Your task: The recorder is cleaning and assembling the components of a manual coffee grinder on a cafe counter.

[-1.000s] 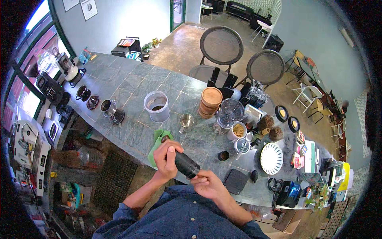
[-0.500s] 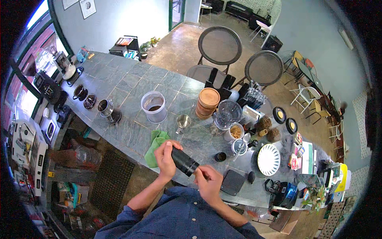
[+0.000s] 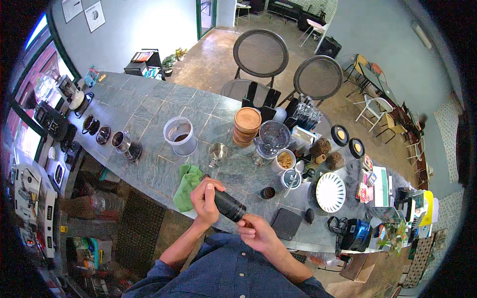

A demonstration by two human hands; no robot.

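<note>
A black cylindrical hand coffee grinder [image 3: 228,205] is held tilted in front of my shirt, just over the counter's near edge. My left hand [image 3: 206,201] is wrapped around its upper left part. At the lower right end, my right hand [image 3: 257,232] has its fingers closed on the rim; the fingertips are partly hidden. A green cloth [image 3: 186,189] lies on the counter edge beside my left hand. Beyond the hands stands a small metal cup [image 3: 217,153] with a handle. To the right of the grinder is a small black cup [image 3: 268,192].
A clear tub [image 3: 181,137] with dark contents stands on the tiled counter [image 3: 149,116]. Stacked wooden lids [image 3: 247,124], a glass bowl [image 3: 275,135], a white fluted plate [image 3: 331,192] and a flat black pad [image 3: 286,223] are to the right. A glass-and-metal coffee maker [image 3: 128,146] stands left.
My view has shifted slightly, moving the counter things left in the picture. The right hand's fingers have changed their hold at the grinder's end; the left hand keeps its grip.
</note>
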